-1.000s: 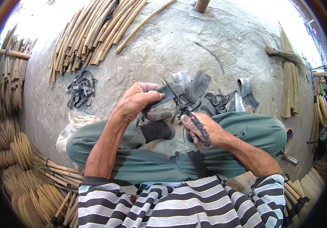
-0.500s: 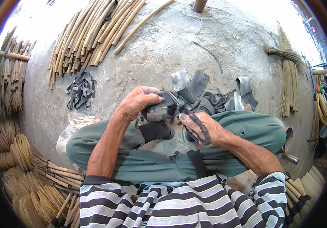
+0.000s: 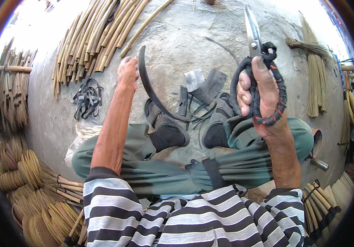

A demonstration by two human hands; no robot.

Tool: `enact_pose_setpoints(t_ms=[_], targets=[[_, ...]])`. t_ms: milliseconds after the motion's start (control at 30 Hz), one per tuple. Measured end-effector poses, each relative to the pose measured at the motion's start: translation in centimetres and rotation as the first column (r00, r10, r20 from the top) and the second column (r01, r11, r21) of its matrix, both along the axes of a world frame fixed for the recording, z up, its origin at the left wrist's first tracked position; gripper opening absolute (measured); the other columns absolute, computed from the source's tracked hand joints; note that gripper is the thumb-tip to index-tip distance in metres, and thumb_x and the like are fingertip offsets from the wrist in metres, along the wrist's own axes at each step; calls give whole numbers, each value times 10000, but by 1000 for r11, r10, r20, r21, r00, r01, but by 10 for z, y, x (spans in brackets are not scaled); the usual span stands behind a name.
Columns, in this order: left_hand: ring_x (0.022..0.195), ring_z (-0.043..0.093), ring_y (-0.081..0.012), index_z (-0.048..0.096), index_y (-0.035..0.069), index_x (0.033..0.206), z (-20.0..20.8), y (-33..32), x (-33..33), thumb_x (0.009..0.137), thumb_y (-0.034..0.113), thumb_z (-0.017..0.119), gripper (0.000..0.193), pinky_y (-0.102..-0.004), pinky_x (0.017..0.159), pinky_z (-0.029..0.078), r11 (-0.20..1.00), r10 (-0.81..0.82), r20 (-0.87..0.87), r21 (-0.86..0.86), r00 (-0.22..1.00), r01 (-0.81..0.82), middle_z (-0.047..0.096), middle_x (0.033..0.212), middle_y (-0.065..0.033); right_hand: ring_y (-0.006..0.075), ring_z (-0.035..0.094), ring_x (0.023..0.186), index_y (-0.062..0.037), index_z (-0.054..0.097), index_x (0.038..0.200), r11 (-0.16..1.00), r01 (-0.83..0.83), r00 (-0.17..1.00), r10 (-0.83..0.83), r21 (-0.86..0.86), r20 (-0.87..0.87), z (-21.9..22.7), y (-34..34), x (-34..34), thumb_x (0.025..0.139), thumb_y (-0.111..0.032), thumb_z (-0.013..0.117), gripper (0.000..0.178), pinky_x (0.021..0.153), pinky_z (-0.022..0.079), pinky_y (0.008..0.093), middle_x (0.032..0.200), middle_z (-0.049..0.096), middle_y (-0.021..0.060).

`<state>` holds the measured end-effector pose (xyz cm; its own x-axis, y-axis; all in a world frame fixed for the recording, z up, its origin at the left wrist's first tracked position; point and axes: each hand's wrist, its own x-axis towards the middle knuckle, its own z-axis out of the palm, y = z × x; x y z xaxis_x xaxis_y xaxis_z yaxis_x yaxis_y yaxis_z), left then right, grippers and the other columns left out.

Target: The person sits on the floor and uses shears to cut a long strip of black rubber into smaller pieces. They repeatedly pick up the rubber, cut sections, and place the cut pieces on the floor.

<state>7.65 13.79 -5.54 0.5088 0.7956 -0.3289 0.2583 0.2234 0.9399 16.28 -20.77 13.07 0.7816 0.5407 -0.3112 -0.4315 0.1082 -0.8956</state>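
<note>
My right hand [image 3: 264, 88] is wrapped round the black-and-red bound handles of large scissors [image 3: 252, 29], raised at right, blades together and pointing away from me. Further left, my left hand [image 3: 127, 74] reaches forward with curled fingers. A long curved black rubber strip [image 3: 149, 84] stands against its finger side, its lower end hanging near my left foot; the exact grip point is hidden. Between my sandalled feet lie a dark rubber sheet piece [image 3: 210, 87], a lighter grey piece [image 3: 193, 80] and several narrow rubber strips [image 3: 196, 112].
Bamboo poles [image 3: 90, 37] lie at the far left, with a heap of black strips [image 3: 87, 99] nearer. Brooms [image 3: 313, 78] lean at the right; bundled brooms [image 3: 14, 86] and coiled bristle heads [image 3: 28, 168] line the left. One thin strip [image 3: 224, 48] lies on the floor ahead.
The scissors have left the rubber and risen to the right in my right hand. My left hand has moved forward and left; a long strip now shows beside it.
</note>
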Motion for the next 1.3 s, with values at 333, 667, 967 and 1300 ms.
enact_pose_setpoints(t_ms=[333, 667, 967, 1300], targets=[[1095, 656, -389, 644, 53, 1167, -123, -138, 1, 895, 412, 730, 458, -547, 933, 506, 560, -128, -734, 501, 667, 660, 700, 1133, -179, 117, 516, 439, -102, 553, 820, 995, 90, 983, -84, 30, -161, 5, -14, 21, 1052, -560, 547, 514, 408, 447, 233, 603, 521, 6], [956, 656, -366, 629, 44, 989, -154, -168, -1, 791, 195, 650, 250, -527, 884, 413, 567, -173, -803, 393, 571, 724, 702, 919, -180, 161, 507, 377, -89, 565, 759, 1000, 5, 983, -9, -18, -181, -1, -13, 17, 1039, -606, 531, 589, 369, 433, 262, 539, 530, 46], [672, 652, -309, 667, 42, 904, -126, -122, 7, 848, 165, 669, 135, -439, 661, 488, 965, 63, -193, 262, 979, -10, 649, 743, -127, 142, 529, 442, -85, 562, 789, 1000, -3, 985, 6, 19, -171, 2, -15, 20, 1016, -569, 603, 535, 397, 460, 263, 601, 533, 43], [557, 572, -205, 621, 59, 797, -65, -36, 54, 845, 82, 656, 64, -374, 454, 425, 888, 46, -237, -436, 970, -149, 581, 686, -79, 71, 523, 614, -91, 563, 894, 999, -51, 997, 50, -16, -55, 16, -18, 17, 1010, -495, 663, 431, 512, 473, 239, 730, 508, -6]])
